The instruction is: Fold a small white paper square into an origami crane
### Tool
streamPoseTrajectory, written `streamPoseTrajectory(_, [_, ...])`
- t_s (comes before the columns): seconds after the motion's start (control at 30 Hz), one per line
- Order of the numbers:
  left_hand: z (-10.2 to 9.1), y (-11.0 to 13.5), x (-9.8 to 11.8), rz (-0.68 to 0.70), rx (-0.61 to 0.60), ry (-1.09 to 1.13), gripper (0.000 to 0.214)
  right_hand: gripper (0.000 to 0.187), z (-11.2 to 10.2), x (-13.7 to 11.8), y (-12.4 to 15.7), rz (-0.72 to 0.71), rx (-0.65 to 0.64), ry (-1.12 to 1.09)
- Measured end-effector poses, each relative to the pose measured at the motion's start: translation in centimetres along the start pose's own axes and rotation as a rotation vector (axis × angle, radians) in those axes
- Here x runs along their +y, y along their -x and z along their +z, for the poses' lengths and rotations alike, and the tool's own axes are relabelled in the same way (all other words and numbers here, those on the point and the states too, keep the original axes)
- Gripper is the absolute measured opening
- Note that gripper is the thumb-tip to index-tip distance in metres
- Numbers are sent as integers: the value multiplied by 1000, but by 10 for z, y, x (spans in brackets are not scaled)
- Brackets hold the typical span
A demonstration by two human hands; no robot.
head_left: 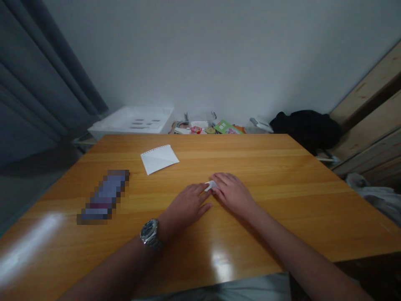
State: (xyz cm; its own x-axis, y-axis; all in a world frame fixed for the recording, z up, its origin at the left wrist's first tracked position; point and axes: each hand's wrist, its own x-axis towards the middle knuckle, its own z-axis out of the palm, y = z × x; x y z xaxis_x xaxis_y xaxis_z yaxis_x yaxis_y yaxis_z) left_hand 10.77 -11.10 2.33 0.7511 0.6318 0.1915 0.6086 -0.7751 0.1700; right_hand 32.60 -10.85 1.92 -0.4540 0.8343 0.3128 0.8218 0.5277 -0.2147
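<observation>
A small folded piece of white paper lies near the middle of the wooden counter, mostly covered by fingertips. The right hand rests flat on it, fingers stretched and close together. The left hand, with a watch on its wrist, lies flat too, fingertips touching the paper's edge. Neither hand grips. This looks like pressing a fold: best to pin with one hand and rub firmly along the crease. A larger white sheet lies well apart, farther back.

Head camera, looking forward-down, close over table.
</observation>
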Motion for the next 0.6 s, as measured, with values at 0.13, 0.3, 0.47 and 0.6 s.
streamPoseTrajectory(0.13, [0,0,2,5,1,-9,48,57,3,-11,8,-1,-103,54])
streamPoseTrajectory(0.3, [-1,-1,3,3,17,4,45,63,12,-12,14,27,-142,41])
streamPoseTrajectory(0.47, [3,3,1,1,15,-9,48,65,16,-6,19,19,-162,36])
streamPoseTrajectory(0.6, [9,8,0,-7,-19,-27,54,65,18,-4,21,17,-178,44])
